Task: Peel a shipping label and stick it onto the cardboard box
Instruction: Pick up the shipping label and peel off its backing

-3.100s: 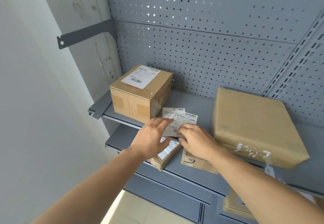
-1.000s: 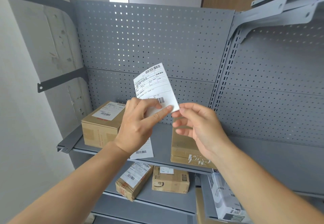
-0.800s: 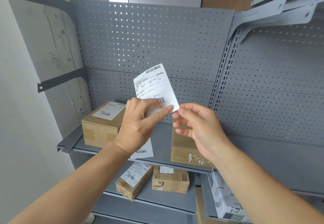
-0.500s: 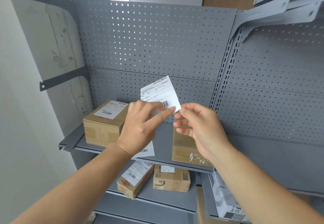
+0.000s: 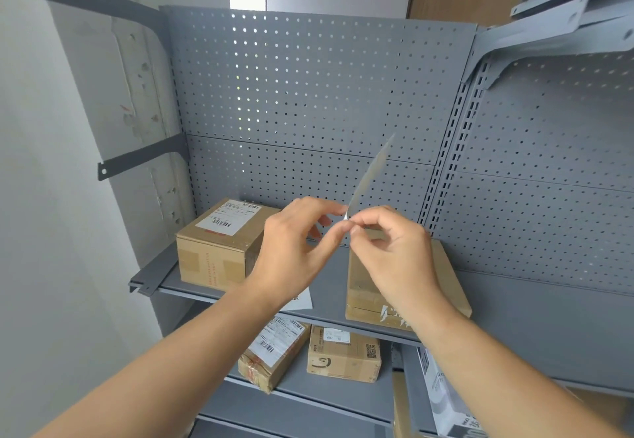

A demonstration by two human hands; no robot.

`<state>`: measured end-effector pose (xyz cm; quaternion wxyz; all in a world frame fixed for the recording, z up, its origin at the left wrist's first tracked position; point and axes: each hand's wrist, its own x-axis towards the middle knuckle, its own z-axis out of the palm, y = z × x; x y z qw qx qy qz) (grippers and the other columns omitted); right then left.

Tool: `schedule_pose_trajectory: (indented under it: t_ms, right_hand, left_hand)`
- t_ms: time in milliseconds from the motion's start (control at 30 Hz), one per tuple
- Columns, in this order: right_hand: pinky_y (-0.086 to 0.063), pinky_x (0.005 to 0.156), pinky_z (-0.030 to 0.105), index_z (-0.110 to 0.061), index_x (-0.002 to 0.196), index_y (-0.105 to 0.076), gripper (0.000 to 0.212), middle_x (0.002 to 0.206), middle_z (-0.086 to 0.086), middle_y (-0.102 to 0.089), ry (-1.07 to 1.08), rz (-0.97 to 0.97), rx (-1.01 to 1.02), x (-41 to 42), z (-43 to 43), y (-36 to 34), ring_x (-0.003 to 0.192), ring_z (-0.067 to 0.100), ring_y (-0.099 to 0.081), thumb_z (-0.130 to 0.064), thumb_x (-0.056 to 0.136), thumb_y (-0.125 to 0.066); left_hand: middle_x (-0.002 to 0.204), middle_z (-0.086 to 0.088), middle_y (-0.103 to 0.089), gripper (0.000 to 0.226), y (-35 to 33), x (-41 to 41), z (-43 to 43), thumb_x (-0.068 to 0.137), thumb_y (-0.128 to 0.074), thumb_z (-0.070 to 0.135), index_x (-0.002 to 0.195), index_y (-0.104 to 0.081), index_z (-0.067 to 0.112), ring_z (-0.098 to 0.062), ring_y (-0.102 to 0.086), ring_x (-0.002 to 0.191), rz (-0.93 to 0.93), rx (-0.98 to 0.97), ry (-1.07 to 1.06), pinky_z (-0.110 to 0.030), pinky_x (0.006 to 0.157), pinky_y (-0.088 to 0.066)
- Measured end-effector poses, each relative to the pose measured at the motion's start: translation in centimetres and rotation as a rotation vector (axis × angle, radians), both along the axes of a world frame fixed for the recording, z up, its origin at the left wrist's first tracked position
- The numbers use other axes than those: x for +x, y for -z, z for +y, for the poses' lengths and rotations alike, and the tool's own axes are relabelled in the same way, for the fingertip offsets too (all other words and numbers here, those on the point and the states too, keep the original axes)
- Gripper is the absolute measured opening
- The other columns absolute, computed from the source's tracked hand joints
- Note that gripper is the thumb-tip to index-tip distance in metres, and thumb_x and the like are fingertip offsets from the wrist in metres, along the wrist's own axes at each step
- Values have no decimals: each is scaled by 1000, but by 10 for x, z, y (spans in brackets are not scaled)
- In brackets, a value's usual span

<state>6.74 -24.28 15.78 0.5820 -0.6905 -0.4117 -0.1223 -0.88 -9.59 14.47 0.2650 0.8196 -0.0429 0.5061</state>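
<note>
Pinching one lower corner of the shipping label (image 5: 368, 177) between thumb and fingertips of both your left hand (image 5: 295, 252) and right hand (image 5: 394, 259), you hold it edge-on, above the gray shelf (image 5: 329, 286). Your hands meet at that corner, other fingers loosely curled. Directly behind your right hand on the shelf lies the flat cardboard box (image 5: 449, 283); toward the shelf's left end stands a labelled box (image 5: 223, 242). Below the shelf sit two more parcels (image 5: 343, 355).
</note>
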Motion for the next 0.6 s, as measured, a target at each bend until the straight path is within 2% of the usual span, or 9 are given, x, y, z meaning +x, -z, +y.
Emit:
schedule_pose_trajectory:
  t_ms: [67,133,267,333,433,600]
  right_hand:
    - [-49,68,13,-18,84,-74,14,85,-9,-71,9,-68,-4,-1,0,2,81,11,-69,-5,86,-71]
    - [-50,63,16,-18,85,-74,13,84,-10,-70,18,-100,9,0,0,3,75,12,-68,-5,85,-74]
    - [-55,60,30,-18,82,-72,12,85,-12,-68,26,-120,34,3,-2,1,75,15,-67,-7,85,-75]
    - [-56,60,35,-18,82,-72,12,84,-11,-68,27,-133,34,4,-3,0,76,15,-67,-6,85,-74]
    - [-56,58,34,-16,83,-73,12,85,-11,-68,21,-154,33,5,-5,0,78,15,-67,-5,86,-73]
    - [-57,59,34,-15,84,-73,9,87,-9,-68,34,-180,28,8,-6,2,78,16,-68,-7,86,-71]
  left_hand:
    - [92,8,-71,17,-1,-1,-2,95,-73,21,106,-75,8,-7,-69,81,-50,-46,54,-20,71,-58]
    - [96,0,-76,15,1,-2,-3,93,-74,14,104,-77,5,-10,-73,87,-60,-58,121,-24,74,-61]
    - [106,-2,-78,23,3,-2,-5,90,-76,17,110,-77,6,-13,-75,97,-8,-218,231,-24,82,-60]
    - [110,-1,-78,25,5,0,-5,88,-77,19,110,-78,8,-14,-74,102,16,-301,253,-29,88,-60]
    - [117,-2,-76,23,8,3,-4,86,-78,20,104,-79,6,-13,-72,109,28,-373,281,-34,94,-58]
    - [114,-2,-77,14,8,5,-5,90,-75,12,101,-80,6,-10,-74,102,11,-305,247,-25,87,-58]
